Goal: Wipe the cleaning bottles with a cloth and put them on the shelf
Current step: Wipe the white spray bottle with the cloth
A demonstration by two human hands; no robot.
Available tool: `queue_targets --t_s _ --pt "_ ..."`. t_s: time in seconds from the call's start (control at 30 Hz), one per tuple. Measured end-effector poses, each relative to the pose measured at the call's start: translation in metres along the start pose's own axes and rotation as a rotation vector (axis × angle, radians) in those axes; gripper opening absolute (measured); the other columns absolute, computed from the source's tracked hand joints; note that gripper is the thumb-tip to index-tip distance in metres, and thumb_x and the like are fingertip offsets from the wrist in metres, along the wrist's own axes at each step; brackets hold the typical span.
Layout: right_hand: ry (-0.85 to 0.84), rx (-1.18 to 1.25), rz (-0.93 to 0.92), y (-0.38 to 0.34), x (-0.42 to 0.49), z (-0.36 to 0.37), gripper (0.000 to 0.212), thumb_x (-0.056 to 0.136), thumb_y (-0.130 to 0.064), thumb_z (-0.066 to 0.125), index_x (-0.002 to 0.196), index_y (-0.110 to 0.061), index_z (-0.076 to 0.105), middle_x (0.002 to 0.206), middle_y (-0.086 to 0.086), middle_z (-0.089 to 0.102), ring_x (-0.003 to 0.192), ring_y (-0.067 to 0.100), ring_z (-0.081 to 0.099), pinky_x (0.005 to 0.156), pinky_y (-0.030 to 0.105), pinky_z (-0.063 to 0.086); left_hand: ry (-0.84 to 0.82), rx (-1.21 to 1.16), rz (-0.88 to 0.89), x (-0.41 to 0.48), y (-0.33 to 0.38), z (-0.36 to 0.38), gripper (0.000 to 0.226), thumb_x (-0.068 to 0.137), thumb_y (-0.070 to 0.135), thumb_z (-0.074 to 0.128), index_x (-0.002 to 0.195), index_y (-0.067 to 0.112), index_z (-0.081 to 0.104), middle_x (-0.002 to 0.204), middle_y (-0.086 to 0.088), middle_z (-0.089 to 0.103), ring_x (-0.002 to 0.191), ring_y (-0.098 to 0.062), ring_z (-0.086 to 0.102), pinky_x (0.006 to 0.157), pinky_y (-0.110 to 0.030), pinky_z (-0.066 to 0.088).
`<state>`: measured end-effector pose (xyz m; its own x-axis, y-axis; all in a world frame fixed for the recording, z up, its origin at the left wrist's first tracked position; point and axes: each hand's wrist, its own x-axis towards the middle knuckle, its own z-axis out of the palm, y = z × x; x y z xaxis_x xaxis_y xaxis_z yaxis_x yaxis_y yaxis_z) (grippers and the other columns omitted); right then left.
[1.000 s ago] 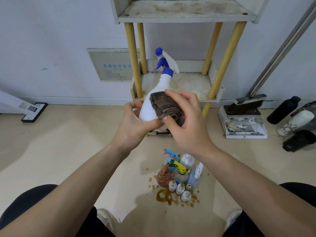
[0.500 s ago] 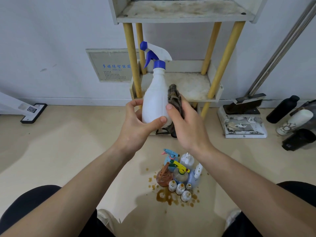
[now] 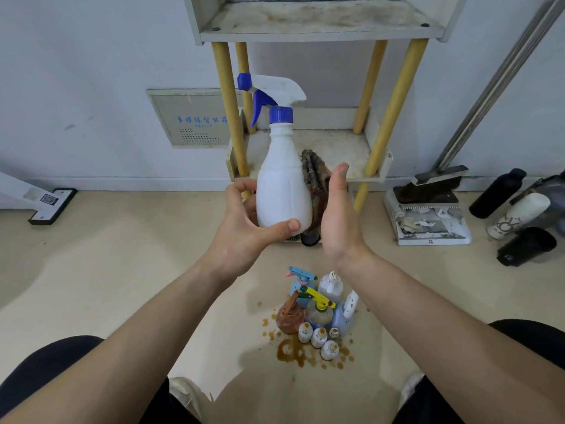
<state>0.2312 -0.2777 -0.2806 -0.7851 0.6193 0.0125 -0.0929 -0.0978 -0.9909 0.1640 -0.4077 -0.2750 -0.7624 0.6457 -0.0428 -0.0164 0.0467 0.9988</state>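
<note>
A white spray bottle point(image 3: 282, 191) stands upright at centre frame, its long axis vertical and its blue-tipped nozzle pointing toward the left of the frame. The left hand point(image 3: 244, 237) grips it low, thumb curled across the front of the base and fingers wrapped behind. The right hand point(image 3: 337, 218) is open, fingers straight, its flat palm pressing a folded brown cloth point(image 3: 315, 175) against the bottle's right flank. The shelf point(image 3: 336, 145) lies directly behind the bottle, with the lower tier showing past its shoulder, so the left hand, which alone carries the bottle, looks better placed to pass it forward. The body is smooth, matte white plastic with a moulded seam, and it narrows to a ribbed blue collar and a blue trigger. The cloth looks coarse, nubby and soiled. The shelf's pale boards are stained and gritty and sit on round yellow posts. At lower centre, a cluster of small bottles point(image 3: 318, 313) streaked with brown waits on the floor in a spattered brown puddle point(image 3: 293, 351), well apart from the hands.
</note>
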Motion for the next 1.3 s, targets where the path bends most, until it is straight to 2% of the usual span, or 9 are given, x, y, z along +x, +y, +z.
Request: queue_targets --t_s 0.13,0.23,0.4,0.6,0.8,0.93,1.07,1.17,1.3 --pt "0.026 -0.126 -0.111 -0.002 0.003 -0.005 0.032 0.101 -0.043 0.048 0.126 -0.034 0.067 0.127 -0.004 0.067 0.121 0.006 0.060 0.104 0.033 0.048 0.013 -0.014 0.015 -0.001 0.000 0.000 0.074 0.071 0.011 0.083 0.127 0.018 0.034 0.118 -0.004 0.069 0.088 -0.007 0.072 0.068 -0.018 0.055" --pt "0.070 -0.326 -0.230 -0.005 0.005 -0.009 0.040 0.093 -0.047 0.052 0.127 -0.030 0.065 0.118 0.003 0.060 0.109 -0.002 0.057 0.094 0.017 0.046 0.013 -0.022 0.025 0.000 0.001 -0.002 0.080 0.067 0.016 0.084 0.129 0.017 0.033 0.121 -0.004 0.069 0.091 -0.010 0.072 0.069 -0.021 0.056" --pt "0.093 -0.416 -0.292 -0.002 -0.003 -0.001 0.045 0.086 -0.060 0.041 0.115 -0.026 0.044 0.116 0.004 0.054 0.106 0.015 0.052 0.089 0.029 0.044 -0.002 -0.012 0.039 0.000 -0.001 -0.001 0.083 0.066 0.010 0.092 0.126 0.018 0.035 0.118 -0.005 0.071 0.093 -0.017 0.073 0.072 -0.026 0.058" --pt "0.056 -0.400 -0.160 0.000 -0.013 0.007 0.065 0.090 -0.057 0.042 0.141 -0.017 0.042 0.123 -0.002 0.062 0.113 0.009 0.058 0.082 0.014 0.042 0.006 0.070 0.095 0.001 0.002 -0.004 0.074 0.068 0.016 0.093 0.123 0.029 0.045 0.118 0.010 0.063 0.100 -0.019 0.071 0.076 -0.030 0.060" --pt "0.088 -0.519 -0.182 -0.004 -0.020 0.014 0.074 0.100 -0.047 0.051 0.159 -0.017 0.019 0.154 0.005 0.040 0.140 0.017 0.041 0.111 0.037 0.041 0.027 0.097 0.116 -0.001 0.002 0.004 0.074 0.062 0.022 0.088 0.121 0.029 0.044 0.115 0.015 0.062 0.099 -0.013 0.070 0.073 -0.032 0.061" --pt "0.044 -0.324 -0.107 -0.011 -0.007 0.005 0.054 0.085 -0.055 0.053 0.128 -0.023 0.053 0.110 -0.011 0.067 0.104 0.005 0.062 0.090 0.034 0.050 -0.002 0.054 0.124 0.000 0.003 -0.001 0.073 0.062 0.019 0.089 0.119 0.029 0.046 0.115 0.013 0.064 0.098 -0.016 0.071 0.072 -0.032 0.061" --pt "-0.040 0.073 0.030 -0.014 0.005 -0.006 0.024 0.102 -0.038 0.048 0.103 -0.018 0.061 0.087 -0.007 0.069 0.085 0.009 0.068 0.072 0.030 0.055 -0.093 -0.006 0.079 0.000 0.001 -0.006 0.081 0.058 0.033 0.089 0.126 0.025 0.047 0.124 0.001 0.065 0.104 -0.021 0.070 0.076 -0.030 0.058" --pt "0.035 -0.102 -0.080 -0.009 0.003 -0.004 0.033 0.089 -0.057 0.050 0.105 -0.029 0.057 0.090 -0.013 0.067 0.089 0.007 0.066 0.078 0.030 0.054 -0.140 -0.026 0.087 0.004 0.000 -0.010 0.071 0.073 0.022 0.085 0.135 0.019 0.051 0.126 0.000 0.069 0.116 -0.022 0.066 0.084 -0.030 0.056" --pt "0.082 -0.377 -0.278 -0.007 -0.009 0.002 0.032 0.093 -0.048 0.048 0.116 -0.026 0.045 0.104 -0.010 0.061 0.094 -0.002 0.057 0.077 0.011 0.044 -0.145 0.062 0.138 0.006 0.003 -0.014 0.059 0.082 0.023 0.077 0.139 0.022 0.058 0.129 0.002 0.067 0.117 -0.021 0.064 0.092 -0.033 0.056"
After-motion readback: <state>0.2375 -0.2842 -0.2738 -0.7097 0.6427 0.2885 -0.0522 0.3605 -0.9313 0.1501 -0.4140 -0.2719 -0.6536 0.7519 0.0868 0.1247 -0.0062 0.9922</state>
